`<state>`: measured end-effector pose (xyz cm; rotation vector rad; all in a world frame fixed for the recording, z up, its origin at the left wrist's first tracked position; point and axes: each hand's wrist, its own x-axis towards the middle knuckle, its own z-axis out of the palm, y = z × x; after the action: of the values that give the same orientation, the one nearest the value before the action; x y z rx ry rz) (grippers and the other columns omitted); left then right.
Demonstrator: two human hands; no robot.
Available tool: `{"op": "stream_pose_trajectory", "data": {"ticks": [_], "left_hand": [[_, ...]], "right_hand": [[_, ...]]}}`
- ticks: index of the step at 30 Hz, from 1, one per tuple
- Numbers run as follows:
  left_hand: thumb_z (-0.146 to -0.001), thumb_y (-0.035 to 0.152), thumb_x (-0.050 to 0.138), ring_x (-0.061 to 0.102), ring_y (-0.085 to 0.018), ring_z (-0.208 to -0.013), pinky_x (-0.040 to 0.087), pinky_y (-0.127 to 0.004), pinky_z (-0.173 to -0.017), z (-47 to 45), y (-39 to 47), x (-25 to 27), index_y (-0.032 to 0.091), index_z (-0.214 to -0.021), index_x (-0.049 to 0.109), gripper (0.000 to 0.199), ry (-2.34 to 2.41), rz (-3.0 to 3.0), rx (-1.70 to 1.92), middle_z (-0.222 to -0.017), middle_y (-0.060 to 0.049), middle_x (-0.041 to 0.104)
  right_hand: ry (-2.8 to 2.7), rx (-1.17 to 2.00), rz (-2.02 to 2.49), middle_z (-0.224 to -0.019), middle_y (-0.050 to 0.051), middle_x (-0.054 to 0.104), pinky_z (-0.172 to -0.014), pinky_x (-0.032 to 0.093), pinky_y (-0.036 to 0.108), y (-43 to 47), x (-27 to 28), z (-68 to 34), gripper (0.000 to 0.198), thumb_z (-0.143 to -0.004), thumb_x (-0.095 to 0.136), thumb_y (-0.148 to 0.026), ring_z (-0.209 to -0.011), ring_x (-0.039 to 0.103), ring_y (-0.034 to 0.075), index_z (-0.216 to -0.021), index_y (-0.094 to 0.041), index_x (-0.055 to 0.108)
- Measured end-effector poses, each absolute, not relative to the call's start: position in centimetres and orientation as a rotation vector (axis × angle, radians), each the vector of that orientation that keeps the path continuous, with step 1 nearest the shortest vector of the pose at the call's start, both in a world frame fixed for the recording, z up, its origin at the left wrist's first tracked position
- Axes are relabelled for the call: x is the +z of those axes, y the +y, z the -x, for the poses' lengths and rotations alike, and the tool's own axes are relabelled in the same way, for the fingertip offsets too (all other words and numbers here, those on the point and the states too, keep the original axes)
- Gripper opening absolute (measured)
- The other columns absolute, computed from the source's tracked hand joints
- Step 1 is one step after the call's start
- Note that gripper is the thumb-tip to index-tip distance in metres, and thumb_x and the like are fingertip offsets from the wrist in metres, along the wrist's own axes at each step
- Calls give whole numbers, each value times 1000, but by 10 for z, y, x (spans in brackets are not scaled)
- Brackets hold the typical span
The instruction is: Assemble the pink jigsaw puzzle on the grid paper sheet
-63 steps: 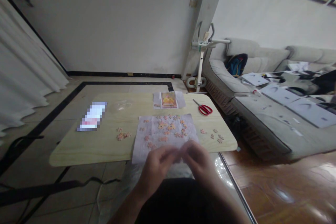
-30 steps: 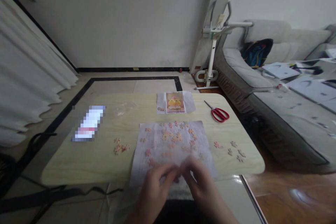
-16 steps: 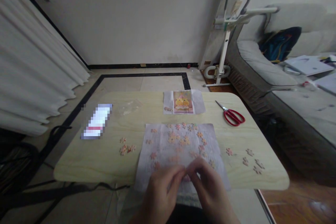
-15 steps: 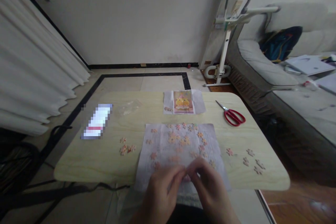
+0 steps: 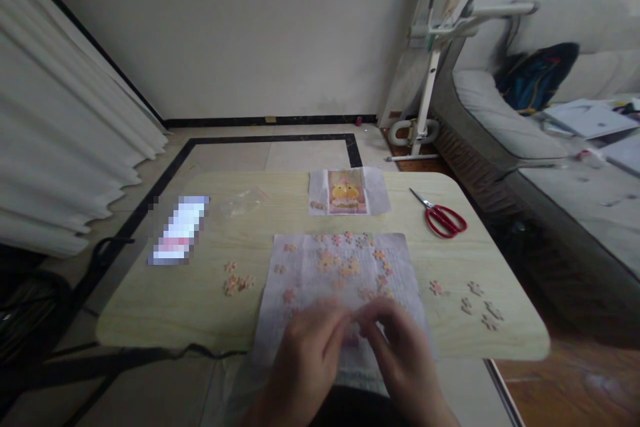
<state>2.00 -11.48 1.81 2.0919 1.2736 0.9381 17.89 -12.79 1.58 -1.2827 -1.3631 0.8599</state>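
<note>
My left hand (image 5: pixel 315 343) and my right hand (image 5: pixel 395 340) meet over the near part of a paper sheet (image 5: pixel 267 320), fingertips pinched together. Whatever lies between the fingertips is hidden and blurred. Just below them a pinkish patch (image 5: pixel 351 337) shows on the sheet, too blurred to identify. Flower-shaped puzzle pieces (image 5: pixel 350 267) in orange, pink and yellow are spread over the sheet, some seemingly joined in the middle. Behind it lies a smaller paper with a printed picture (image 5: pixel 347 192) of yellow cartoon figures.
Red-handled scissors (image 5: pixel 445 219) lie at the right rear of the table (image 5: pixel 200 320). Loose puzzle pieces sit left (image 5: pixel 239 283) and right (image 5: pixel 487 313) of the sheet. A clear plastic bag (image 5: pixel 243 203) and a pixelated bright phone-like screen (image 5: pixel 181 230) are at left. A sofa (image 5: pixel 500 127) stands beyond.
The view has shifted slightly. Both hands stay pinched together, slightly higher over the sheet, and the pinkish patch below them shows more. Nothing on the table has visibly moved.
</note>
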Motion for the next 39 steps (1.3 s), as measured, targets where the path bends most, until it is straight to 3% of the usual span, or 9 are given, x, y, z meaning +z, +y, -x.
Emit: {"op": "stream_pose_trajectory", "data": {"ticks": [16,32,39], "left_hand": [[-96,18,49,70,-16,-73,53,-25,-69,-18,-121,17,22,-94,68,20,1310,-2072,924,-81,-2,74],[-98,19,48,71,-13,-72,55,-21,-67,-16,-126,25,23,-96,66,18,1305,-2112,1032,-81,2,75],[-97,21,50,72,-14,-78,56,-22,-70,-17,-135,14,25,-99,67,18,1303,-2005,945,-87,2,76]], "right_hand": [[-1382,827,1319,-75,-1,73,-66,56,25,-140,8,-183,8,-87,65,-19,-70,69,16,-83,-25,67],[-1491,500,1308,-78,-2,77,-68,60,17,-147,20,-179,6,-90,67,-30,-68,74,13,-93,-24,68],[-1476,466,1282,-83,-1,78,-72,59,16,-159,15,-184,12,-87,69,-21,-71,75,12,-98,-24,67]]}}
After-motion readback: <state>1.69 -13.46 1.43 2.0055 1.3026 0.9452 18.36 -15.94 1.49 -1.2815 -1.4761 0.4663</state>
